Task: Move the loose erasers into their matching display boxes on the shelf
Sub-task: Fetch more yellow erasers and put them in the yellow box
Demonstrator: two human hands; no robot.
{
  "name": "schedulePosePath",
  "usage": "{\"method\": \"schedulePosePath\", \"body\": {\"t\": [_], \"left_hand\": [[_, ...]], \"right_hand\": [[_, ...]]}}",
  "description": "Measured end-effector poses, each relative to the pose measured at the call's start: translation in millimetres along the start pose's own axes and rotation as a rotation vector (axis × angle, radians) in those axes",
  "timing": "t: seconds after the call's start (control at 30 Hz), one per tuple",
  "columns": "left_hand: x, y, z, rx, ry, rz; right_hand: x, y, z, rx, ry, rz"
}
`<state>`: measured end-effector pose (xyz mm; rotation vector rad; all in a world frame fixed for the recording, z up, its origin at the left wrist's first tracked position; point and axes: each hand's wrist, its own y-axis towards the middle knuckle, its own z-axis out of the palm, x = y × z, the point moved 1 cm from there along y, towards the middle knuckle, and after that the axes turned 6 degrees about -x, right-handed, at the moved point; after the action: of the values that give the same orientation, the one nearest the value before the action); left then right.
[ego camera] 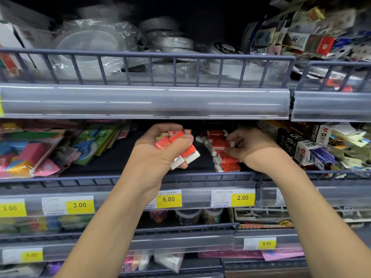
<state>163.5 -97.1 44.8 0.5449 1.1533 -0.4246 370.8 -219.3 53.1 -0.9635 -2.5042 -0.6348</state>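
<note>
My left hand (160, 149) grips a bunch of several white erasers in red-orange sleeves (180, 146), held above the dark middle shelf (112, 159). To the right, more red-sleeved erasers (219, 149) lie in a loose row on that shelf. My right hand (251, 149) reaches into this row, its fingertips pinching one eraser (221, 143) near the middle. No display box for these erasers shows plainly; the back of the shelf is dark.
Colourful packets (32, 153) fill the shelf's left side; black-and-white refill boxes (301, 145) crowd the right. A blue wire rail (120, 178) fronts the shelf above the price tags (168, 199). Plastic-wrapped plates (90, 49) sit on the shelf above.
</note>
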Motion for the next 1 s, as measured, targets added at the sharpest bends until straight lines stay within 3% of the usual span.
{"method": "schedulePosePath", "body": {"t": [0.13,0.3,0.5,0.63,0.77,1.0], "left_hand": [[-3.0,-4.3,-5.0,0.019,-0.003,0.011],[-6.7,-12.4,-13.5,0.041,-0.011,0.027],[-4.8,-33.4,-30.3,0.046,0.002,0.068],[10.7,-57.6,-52.0,0.058,0.056,0.034],[41.6,-91.3,-79.9,0.045,0.12,-0.06],[149.3,-175.5,-139.5,-0.188,0.159,-0.449]], "right_hand": [[-4.4,-9.9,-1.1,-0.113,0.072,-0.083],[6.5,-41.6,-4.5,-0.098,0.802,-0.206],[25.0,-86.1,8.2,0.056,1.261,-0.226],[22.8,-120.5,32.4,0.126,1.288,-0.193],[2.2,-162.6,78.6,0.178,1.207,-0.025],[-67.4,-244.0,173.2,0.434,0.954,0.332]]}}
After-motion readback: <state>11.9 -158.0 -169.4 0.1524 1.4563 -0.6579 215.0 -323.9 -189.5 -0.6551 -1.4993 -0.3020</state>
